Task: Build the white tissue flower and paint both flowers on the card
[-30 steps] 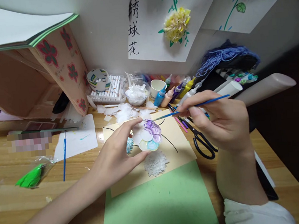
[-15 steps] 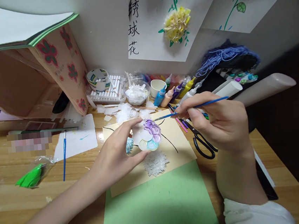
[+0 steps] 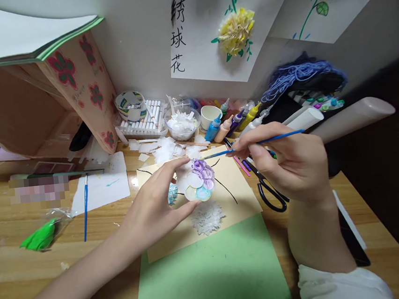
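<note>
Pinching the flower [image 3: 196, 182] at its edge, thumb below and index finger above, the left hand [image 3: 151, 201] holds it over the cream sheet [image 3: 245, 206]. The right hand's [image 3: 289, 164] fingers grip a thin blue brush [image 3: 283, 136], its tip at the flower's purple upper part. The flower is a cluster of rounded, glossy-looking lobes: purple, lilac, pale blue, pale yellow and white.

Just below it on the sheet sits a white puff [image 3: 208, 218], shaggy with pointed layers; a blue puff [image 3: 172, 193], crinkled, is partly hidden behind the left hand. Black lines curve across the smooth sheet, which overlaps a green sheet [image 3: 212, 280] on the wood-grained table [image 3: 38, 273].

Black scissors [image 3: 273, 198] lie beside the sheet, their upper part near pens and partly covered by the right hand. Farther back, loose white scraps [image 3: 166, 150] lie before a clear bowl [image 3: 197, 130] of more scraps, a cup [image 3: 210, 115] and nozzled bottles [image 3: 212, 129]. To the left, brush 2 [image 3: 86, 210] overlaps a torn-edged white paper [image 3: 113, 190].
</note>
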